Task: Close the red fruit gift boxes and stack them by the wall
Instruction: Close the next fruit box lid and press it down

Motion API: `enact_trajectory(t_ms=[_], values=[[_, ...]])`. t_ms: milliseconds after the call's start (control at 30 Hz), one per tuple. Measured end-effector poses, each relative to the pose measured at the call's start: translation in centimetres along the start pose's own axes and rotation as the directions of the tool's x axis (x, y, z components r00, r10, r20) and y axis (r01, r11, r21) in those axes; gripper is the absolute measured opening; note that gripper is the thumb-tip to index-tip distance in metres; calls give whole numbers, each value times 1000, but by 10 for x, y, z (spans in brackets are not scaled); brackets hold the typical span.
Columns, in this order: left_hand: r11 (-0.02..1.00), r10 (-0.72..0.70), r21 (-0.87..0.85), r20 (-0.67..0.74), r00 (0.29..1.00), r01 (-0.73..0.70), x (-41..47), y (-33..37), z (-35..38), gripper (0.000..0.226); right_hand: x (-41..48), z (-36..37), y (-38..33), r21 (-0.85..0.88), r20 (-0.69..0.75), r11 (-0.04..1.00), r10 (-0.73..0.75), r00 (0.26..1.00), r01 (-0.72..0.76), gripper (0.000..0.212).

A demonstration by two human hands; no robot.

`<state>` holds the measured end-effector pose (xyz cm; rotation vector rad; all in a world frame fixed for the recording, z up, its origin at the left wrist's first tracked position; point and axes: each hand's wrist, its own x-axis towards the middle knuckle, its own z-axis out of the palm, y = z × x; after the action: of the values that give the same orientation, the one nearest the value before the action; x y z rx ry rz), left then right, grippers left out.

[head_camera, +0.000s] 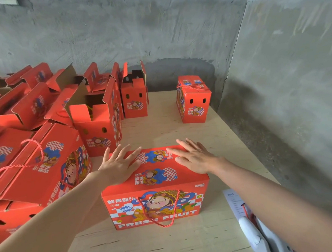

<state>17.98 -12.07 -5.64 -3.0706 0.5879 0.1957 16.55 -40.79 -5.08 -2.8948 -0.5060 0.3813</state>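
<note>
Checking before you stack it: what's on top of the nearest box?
The left hand and right hand rest flat on the closed box. Its contents are covered by the lid.

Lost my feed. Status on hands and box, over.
Left hand, right hand flat on near box, lid down. One closed box near wall. Open boxes crowd left.

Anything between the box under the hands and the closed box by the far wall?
Nothing. The head view shows only bare wooden tabletop between the near box and the closed box by the wall.
</note>
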Motion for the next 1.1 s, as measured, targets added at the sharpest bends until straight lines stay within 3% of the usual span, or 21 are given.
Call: enact_trajectory(t_ms=[133,233,367,533,600,700,767,900,967,1000,1033,1100], values=[[1000,-10,-30,-93,996,8,-22,23,6,55,-14,11,0,61,-165,997,-33,986,43,49],[989,-40,-143,-146,988,19,-50,53,19,58,-19,12,5,61,-187,995,-62,980,75,50],[990,-98,-119,-195,976,76,-74,90,35,59,-6,9,3,-15,-242,1000,-25,970,22,43],[977,-175,-163,-235,956,138,-75,95,41,78,-7,17,-2,40,-409,999,21,912,-5,37],[971,-189,-187,-236,953,146,-66,83,39,72,-13,23,-13,87,-489,992,123,864,-92,36],[932,-290,-286,-213,933,224,-44,57,35,48,-25,38,-44,105,-517,940,331,789,-326,41],[905,-337,-317,-125,933,285,-24,45,27,48,-35,44,-60,22,-494,911,368,788,-411,51],[805,-473,-390,33,881,447,-1,39,8,67,-65,47,-74,-18,-604,937,267,751,-348,58],[697,-541,-565,-7,841,443,-5,46,8,72,-81,59,-77,165,-558,948,317,767,-272,53],[636,-559,-666,-47,828,391,-10,52,13,69,-87,67,-76,348,-532,911,386,754,-220,52],[553,-589,-760,-67,805,341,-15,58,19,67,-91,70,-75,560,-461,808,485,743,-180,55],[325,-663,-888,31,748,325,-26,68,33,73,-95,66,-70,906,-129,393,605,786,-154,62]])
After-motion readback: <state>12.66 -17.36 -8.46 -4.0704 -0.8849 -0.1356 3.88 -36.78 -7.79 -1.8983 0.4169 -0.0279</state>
